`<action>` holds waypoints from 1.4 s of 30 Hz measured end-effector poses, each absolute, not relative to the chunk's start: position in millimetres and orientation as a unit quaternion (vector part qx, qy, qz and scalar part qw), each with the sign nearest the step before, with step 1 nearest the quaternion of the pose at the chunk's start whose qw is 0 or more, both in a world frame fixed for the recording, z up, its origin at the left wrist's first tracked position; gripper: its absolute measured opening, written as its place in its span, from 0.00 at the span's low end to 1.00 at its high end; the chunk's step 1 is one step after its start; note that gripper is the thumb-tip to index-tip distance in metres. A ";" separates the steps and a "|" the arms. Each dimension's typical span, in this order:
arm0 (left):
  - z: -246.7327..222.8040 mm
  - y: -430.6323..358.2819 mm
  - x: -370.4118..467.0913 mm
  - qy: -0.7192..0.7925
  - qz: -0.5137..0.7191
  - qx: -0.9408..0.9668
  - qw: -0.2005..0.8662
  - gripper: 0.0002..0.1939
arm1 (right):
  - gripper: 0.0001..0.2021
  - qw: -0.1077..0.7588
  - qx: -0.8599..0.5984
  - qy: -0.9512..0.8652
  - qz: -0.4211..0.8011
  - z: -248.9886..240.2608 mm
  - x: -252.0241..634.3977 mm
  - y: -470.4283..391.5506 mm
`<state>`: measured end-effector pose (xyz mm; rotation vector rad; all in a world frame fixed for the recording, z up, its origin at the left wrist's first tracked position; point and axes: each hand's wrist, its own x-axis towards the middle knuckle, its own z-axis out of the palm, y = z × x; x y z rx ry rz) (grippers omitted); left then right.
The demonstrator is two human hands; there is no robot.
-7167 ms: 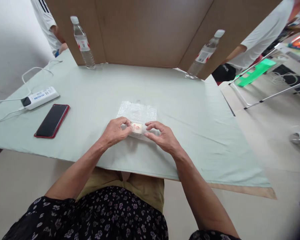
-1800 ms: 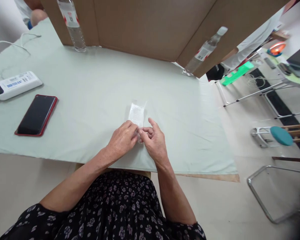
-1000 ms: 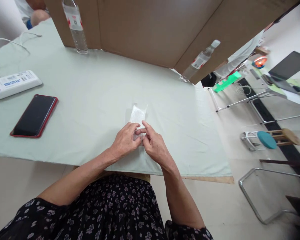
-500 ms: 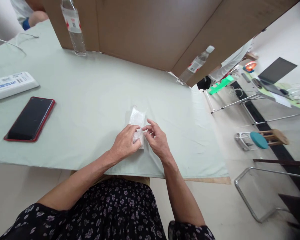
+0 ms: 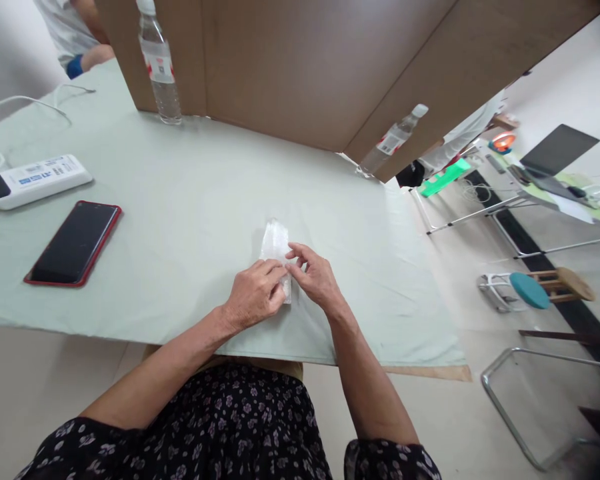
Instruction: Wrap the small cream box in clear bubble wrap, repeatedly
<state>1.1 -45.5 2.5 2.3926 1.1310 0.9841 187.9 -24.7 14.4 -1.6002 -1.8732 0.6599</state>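
A narrow piece of clear bubble wrap lies on the pale green tablecloth near the table's front edge. My left hand rests over its lower left part, fingers curled and closed on it. At its right edge is my right hand, with thumb and index finger brought close together at the wrap's side. Both hands' fingertips nearly meet over the wrap and cover its middle. Whether anything lies inside the wrap, I cannot tell.
A phone in a red case and a white device with a cable lie at left. Two water bottles stand before a brown cardboard screen. Stools stand right of the table; a person's arm shows upper left.
The left hand's fingers have closed further over the wrap, and my right thumb and index finger have drawn in to its edge. The whole view has shifted slightly.
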 end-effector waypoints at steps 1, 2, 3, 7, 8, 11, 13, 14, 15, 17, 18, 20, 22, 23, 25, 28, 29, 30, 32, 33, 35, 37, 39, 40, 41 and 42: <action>2.4 -45.6 1.1 0.398 0.339 0.837 0.160 0.15 | 0.22 0.298 -0.616 -0.684 0.253 13.2 189.1 -22.2; 2.3 -45.8 1.1 0.401 0.335 0.837 0.163 0.15 | 0.22 0.303 -0.631 -0.664 0.264 12.0 190.3 -18.6; 2.2 -46.0 1.1 0.404 0.332 0.836 0.165 0.15 | 0.23 0.306 -0.644 -0.643 0.280 10.9 191.3 -14.1; 1.4 -46.4 1.4 0.407 0.340 0.830 0.175 0.16 | 0.27 0.304 -0.666 -0.563 0.383 10.2 190.4 11.4; 1.2 -46.3 1.4 0.404 0.345 0.828 0.178 0.16 | 0.27 0.305 -0.667 -0.548 0.403 11.1 188.8 18.5; 0.8 -45.8 1.3 0.398 0.353 0.827 0.183 0.16 | 0.26 0.309 -0.667 -0.527 0.426 15.4 182.2 37.8; 0.9 -45.7 1.1 0.396 0.354 0.827 0.184 0.15 | 0.24 0.309 -0.658 -0.528 0.439 18.2 177.9 47.9; 0.8 -45.7 1.1 0.396 0.353 0.827 0.184 0.15 | 0.22 0.309 -0.647 -0.529 0.454 19.3 176.0 51.9; 0.7 -45.9 1.2 0.397 0.352 0.827 0.184 0.15 | 0.20 0.308 -0.634 -0.528 0.472 20.2 174.3 55.4; -0.1 -46.3 1.6 0.402 0.353 0.824 0.184 0.15 | 0.17 0.308 -0.606 -0.527 0.510 21.2 171.5 60.4; -0.7 -46.6 1.9 0.406 0.354 0.822 0.183 0.15 | 0.17 0.308 -0.596 -0.526 0.524 21.5 170.4 62.0; -2.3 -46.7 2.4 0.416 0.358 0.816 0.182 0.16 | 0.18 0.314 -0.583 -0.524 0.536 22.2 168.7 63.1; -3.8 -46.3 2.4 0.421 0.357 0.814 0.182 0.16 | 0.19 0.333 -0.563 -0.525 0.544 23.7 167.7 61.1; -4.4 -45.9 2.2 0.421 0.356 0.814 0.182 0.15 | 0.19 0.346 -0.552 -0.528 0.545 25.1 167.6 58.8; -4.8 -45.1 1.4 0.420 0.349 0.817 0.187 0.13 | 0.19 0.373 -0.526 -0.541 0.540 29.4 168.0 51.1; -3.9 -46.2 0.7 0.425 0.340 0.816 0.194 0.11 | 0.18 0.393 -0.503 -0.583 0.503 39.8 169.4 32.3; -3.3 -47.4 1.0 0.431 0.340 0.813 0.194 0.11 | 0.17 0.396 -0.498 -0.600 0.486 43.9 169.8 24.6; -2.8 -49.0 1.5 0.441 0.345 0.806 0.191 0.11 | 0.16 0.397 -0.494 -0.616 0.467 47.9 170.1 16.5; -2.3 -52.9 2.8 0.473 0.362 0.784 0.176 0.10 | 0.14 0.400 -0.489 -0.648 0.425 54.8 170.4 0.4; -2.4 -54.7 3.4 0.491 0.373 0.770 0.167 0.10 | 0.12 0.401 -0.488 -0.662 0.405 57.2 170.4 -7.2; -3.7 -57.4 3.9 0.517 0.397 0.744 0.151 0.12 | 0.09 0.401 -0.486 -0.682 0.372 59.0 170.1 -21.3; -5.9 -58.4 3.2 0.525 0.423 0.725 0.144 0.16 | 0.06 0.403 -0.485 -0.692 0.351 56.8 169.4 -33.9; -7.8 -58.3 1.3 0.523 0.443 0.713 0.145 0.20 | 0.03 0.402 -0.484 -0.702 0.333 51.5 168.0 -45.9; -8.2 -58.1 0.0 0.520 0.444 0.715 0.148 0.23 | 0.03 0.398 -0.483 -0.711 0.319 48.1 167.0 -51.9; -8.2 -57.8 -1.2 0.515 0.437 0.721 0.154 0.25 | 0.04 0.390 -0.483 -0.725 0.299 44.4 166.0 -57.8; -7.8 -57.5 -2.4 0.512 0.422 0.731 0.161 0.25 | 0.06 0.381 -0.482 -0.740 0.273 40.5 164.9 -63.6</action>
